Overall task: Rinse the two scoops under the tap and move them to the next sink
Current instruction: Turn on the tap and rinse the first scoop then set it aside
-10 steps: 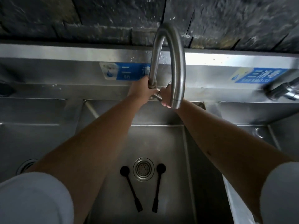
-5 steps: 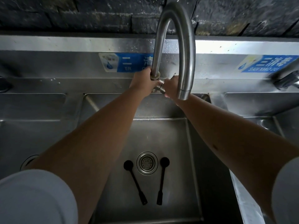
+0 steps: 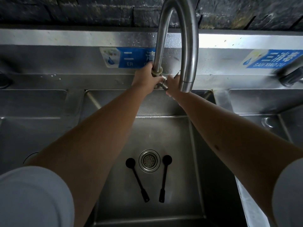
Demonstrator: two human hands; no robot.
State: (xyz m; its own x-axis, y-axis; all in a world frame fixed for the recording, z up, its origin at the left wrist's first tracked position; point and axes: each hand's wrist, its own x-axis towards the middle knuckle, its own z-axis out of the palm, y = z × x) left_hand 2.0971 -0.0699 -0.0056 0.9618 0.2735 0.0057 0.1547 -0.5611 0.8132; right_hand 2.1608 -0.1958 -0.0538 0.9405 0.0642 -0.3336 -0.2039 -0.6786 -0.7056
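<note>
Two black long-handled scoops lie on the floor of the middle sink (image 3: pixel 164 135), one on each side of the round drain (image 3: pixel 149 160): the left scoop (image 3: pixel 136 178) and the right scoop (image 3: pixel 164 175), bowls toward the drain. Both arms reach to the back of the sink. My left hand (image 3: pixel 145 77) grips the base of the curved steel tap (image 3: pixel 188 46). My right hand (image 3: pixel 171 85) is closed on the tap's valve handle, partly hidden behind the spout. No water shows at the spout.
A sink lies on the left (image 3: pixel 32 128) and another on the right (image 3: pixel 270 125), where a second tap (image 3: pixel 291 76) juts in. Blue labels (image 3: pixel 131 57) mark the steel backsplash. A dark stone wall rises behind.
Both hands stay on the tap base and handle. The view has dropped closer to the sink, so the tap and scoops look larger. The scoops have not moved.
</note>
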